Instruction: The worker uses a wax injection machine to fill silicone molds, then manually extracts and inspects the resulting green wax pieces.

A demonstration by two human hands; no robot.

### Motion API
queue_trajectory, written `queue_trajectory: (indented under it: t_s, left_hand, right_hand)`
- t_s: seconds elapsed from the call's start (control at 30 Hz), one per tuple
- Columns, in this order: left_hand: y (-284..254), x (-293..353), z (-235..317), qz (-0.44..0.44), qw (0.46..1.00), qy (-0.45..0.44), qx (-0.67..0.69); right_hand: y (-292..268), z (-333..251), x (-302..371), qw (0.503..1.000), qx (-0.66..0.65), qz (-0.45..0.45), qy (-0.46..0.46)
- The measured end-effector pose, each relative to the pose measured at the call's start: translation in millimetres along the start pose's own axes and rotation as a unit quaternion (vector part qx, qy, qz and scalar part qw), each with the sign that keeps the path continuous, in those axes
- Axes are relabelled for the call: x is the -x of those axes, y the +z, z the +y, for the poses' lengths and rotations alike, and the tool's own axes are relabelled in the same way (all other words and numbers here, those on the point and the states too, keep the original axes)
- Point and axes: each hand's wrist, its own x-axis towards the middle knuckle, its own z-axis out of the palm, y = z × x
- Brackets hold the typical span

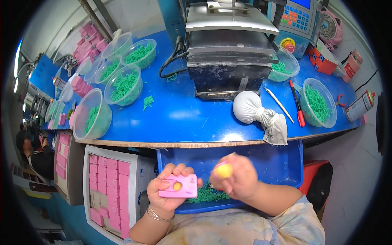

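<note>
Left hand (163, 192) fingers grip pink case (179, 186) above blue tray (281, 163); right hand (237, 177) fingers pinch yellow piece (223, 170). Step judged: fitting piece; next needs alignment with case hole.

Bare blue table (192, 118) lies open ahead of me between the green-filled bowls (122, 85) on my left, the press (230, 49) behind, and the white cloth bag (253, 110) at right.

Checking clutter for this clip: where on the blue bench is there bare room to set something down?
Bare blue table lies between the green-filled bowls and the white cloth bundle, in front of the machine. The left end and the right end by the pens are crowded.
</note>
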Motion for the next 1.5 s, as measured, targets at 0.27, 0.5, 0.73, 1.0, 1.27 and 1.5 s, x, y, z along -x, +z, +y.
queue_trajectory:
  t_s: [0.27,0.5,0.73,1.0,1.27,1.5]
  left_hand:
    - [-4,7,3,0.163,0.983,0.050,-0.063]
    - [19,3,3,0.063,0.987,0.113,-0.097]
    - [39,15,-14,0.046,0.842,0.112,-0.526]
    - [32,10,1,-0.043,0.709,0.091,-0.698]
    - [26,-1,-15,-0.033,0.505,0.150,-0.849]
    - [17,3,-1,-0.023,0.738,0.115,-0.664]
  right_hand:
    - [-14,-9,-23,0.991,0.057,0.113,0.032]
    - [-1,14,-14,0.853,0.463,-0.087,-0.226]
    - [-14,18,-12,0.976,0.128,-0.159,0.072]
    - [-26,30,-13,0.981,0.064,-0.140,0.115]
    - [-18,30,-14,0.977,0.171,-0.029,0.122]
    - [-26,27,-10,0.989,0.119,0.021,0.090]
